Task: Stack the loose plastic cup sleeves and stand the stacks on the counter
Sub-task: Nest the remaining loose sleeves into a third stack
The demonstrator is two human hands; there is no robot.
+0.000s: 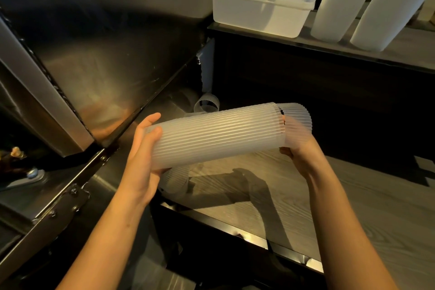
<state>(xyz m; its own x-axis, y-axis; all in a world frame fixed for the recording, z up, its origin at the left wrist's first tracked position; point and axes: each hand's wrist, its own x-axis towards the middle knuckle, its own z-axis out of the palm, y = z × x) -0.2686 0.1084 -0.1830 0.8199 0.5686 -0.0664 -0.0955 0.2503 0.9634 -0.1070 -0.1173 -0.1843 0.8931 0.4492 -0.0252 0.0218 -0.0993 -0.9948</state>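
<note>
Ribbed plastic stack (219, 136) is lying sideways over the counter (353, 202); left hand (141, 158) is cupping its left end, right hand (300, 160) is gripping a loose sleeve (298, 121) at the right end.

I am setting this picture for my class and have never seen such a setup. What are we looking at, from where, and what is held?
One camera worn on a person's head looks down at their bare hands; there is no machine. The left hand cups one end of a long stack of ribbed plastic sleeves, held sideways. The right hand holds a single sleeve at the other end. A loose sleeve lies on the counter below. Behind stand a white tub and two tall stacks.
</note>
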